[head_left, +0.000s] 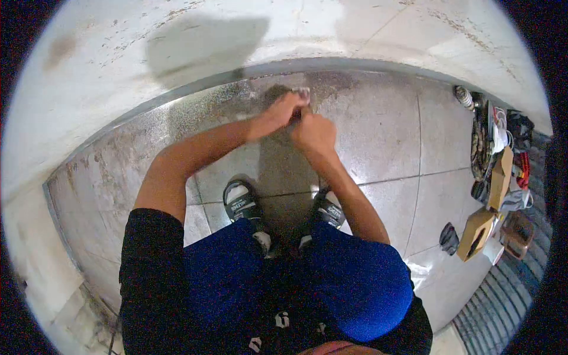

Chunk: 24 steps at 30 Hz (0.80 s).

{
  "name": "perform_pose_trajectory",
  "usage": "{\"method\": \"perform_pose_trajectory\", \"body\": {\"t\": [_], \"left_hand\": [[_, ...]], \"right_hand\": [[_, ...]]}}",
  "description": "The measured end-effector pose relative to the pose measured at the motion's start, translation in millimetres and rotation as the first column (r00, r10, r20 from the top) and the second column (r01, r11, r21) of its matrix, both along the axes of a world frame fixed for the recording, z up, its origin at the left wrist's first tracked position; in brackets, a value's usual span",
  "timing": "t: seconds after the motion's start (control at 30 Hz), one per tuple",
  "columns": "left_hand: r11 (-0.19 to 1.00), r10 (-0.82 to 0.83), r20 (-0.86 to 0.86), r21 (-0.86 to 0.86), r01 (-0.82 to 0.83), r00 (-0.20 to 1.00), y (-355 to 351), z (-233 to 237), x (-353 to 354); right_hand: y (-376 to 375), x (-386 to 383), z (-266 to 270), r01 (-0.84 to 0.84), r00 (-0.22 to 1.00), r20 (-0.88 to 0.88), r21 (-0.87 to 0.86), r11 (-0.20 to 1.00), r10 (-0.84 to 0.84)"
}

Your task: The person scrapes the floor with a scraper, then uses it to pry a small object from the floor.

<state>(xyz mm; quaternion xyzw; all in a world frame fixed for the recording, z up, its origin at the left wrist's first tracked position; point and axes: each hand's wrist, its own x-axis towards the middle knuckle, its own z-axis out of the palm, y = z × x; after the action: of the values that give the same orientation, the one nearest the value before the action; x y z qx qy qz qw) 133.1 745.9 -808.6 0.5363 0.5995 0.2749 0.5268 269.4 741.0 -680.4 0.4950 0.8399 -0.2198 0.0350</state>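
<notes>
Both of my hands meet above the floor, in front of my feet. My left hand (282,113) is closed, its fingertips round a small object (304,94) with a pale top and a darker lower part. Just to its right and lower, my right hand (315,131) is closed near the lower end of that object. Blur and the fingers hide what the object is. Under the hands lies the grey tiled floor (378,130), wet and shiny in places. My feet in dark sandals (241,201) stand below the hands.
A pale stained wall (307,29) curves behind the floor. At the right stand an open cardboard box (475,234), a second carton (501,177), a brown plastic container (518,235), a dark cup-like item (449,238), cables and bags. Ridged metal sheeting (500,302) lies beyond.
</notes>
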Motion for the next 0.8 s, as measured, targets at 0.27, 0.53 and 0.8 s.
{"method": "perform_pose_trajectory", "body": {"t": [0.27, 0.53, 0.8], "left_hand": [[0.889, -0.137, -0.4, 0.354, 0.291, 0.906, -23.6, -15.7, 10.1], [0.993, 0.12, 0.315, -0.023, -0.119, 0.941, 6.6, 15.8, -10.0], [0.981, -0.043, -0.13, 0.185, 0.067, 0.991, 10.0, 13.0, -14.0]], "right_hand": [[-24.9, 14.0, 4.8, 0.036, 0.999, -0.009, -0.022, 0.999, -0.036], [13.3, -12.0, -1.6, -0.068, 0.996, -0.042, 0.092, 0.993, 0.072], [9.5, -9.8, -17.3, -0.05, 0.998, -0.034, 0.065, 0.997, 0.053]]}}
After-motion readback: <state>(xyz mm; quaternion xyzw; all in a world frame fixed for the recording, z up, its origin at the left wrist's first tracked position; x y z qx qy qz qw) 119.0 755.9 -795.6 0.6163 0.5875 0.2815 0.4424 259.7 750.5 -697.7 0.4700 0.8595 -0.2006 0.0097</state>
